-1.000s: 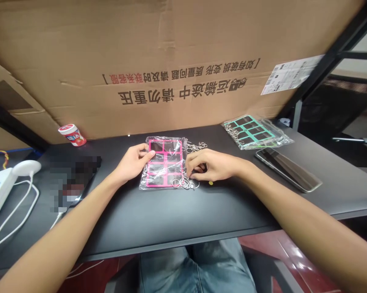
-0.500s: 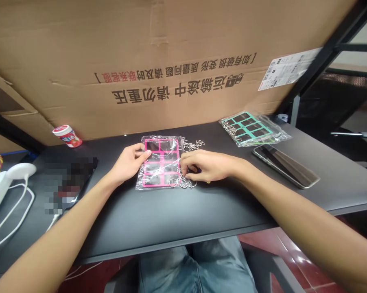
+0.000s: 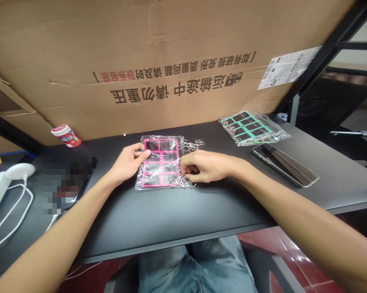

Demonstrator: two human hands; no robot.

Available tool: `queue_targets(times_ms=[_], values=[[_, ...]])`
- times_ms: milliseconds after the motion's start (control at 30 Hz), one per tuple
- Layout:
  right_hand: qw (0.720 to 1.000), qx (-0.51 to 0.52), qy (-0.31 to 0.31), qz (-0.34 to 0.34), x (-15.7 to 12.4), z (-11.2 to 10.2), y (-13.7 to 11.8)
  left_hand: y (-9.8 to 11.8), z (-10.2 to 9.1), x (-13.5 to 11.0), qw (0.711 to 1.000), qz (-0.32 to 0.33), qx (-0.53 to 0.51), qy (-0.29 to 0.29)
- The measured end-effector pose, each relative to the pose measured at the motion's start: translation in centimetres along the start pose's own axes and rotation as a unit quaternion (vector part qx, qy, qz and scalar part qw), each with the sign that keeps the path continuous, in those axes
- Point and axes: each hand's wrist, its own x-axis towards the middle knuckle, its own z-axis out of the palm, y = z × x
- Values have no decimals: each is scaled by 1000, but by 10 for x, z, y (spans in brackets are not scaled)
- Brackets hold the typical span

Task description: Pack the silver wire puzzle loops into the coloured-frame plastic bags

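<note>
A clear plastic bag with a pink frame sheet (image 3: pixel 160 162) inside lies on the black desk (image 3: pixel 159 215). Metal key rings (image 3: pixel 182 182) spill along its right edge and top right corner. My left hand (image 3: pixel 127 165) grips the bag's left edge, thumb on top. Over the bag's right side, my right hand (image 3: pixel 206 166) is curled, its fingertips pinched at the key rings.
A second bag with a green frame sheet (image 3: pixel 250 128) lies at the back right, a phone (image 3: pixel 285 165) in front of it. A red and white small jar (image 3: pixel 66 135) stands back left. White cables (image 3: pixel 9 207) and a blurred dark item lie left. A cardboard wall stands behind.
My right hand's fingers have curled tighter at the key rings. The view has shifted slightly; the bag and my left hand stay put.
</note>
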Motion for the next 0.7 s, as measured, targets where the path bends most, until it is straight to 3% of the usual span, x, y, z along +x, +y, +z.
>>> queue_targets(times_ms=[233, 467, 700], values=[[1000, 12, 12, 0, -2, -1, 4, 1, 0, 0, 1000, -5, -4, -3], [996, -14, 72, 55, 0, -1, 8, 0, 0, 0, 1000, -1, 5, 1], [998, -7, 63, 24, 2, 1, 6, -1, 0, 0, 1000, 3, 11, 4]])
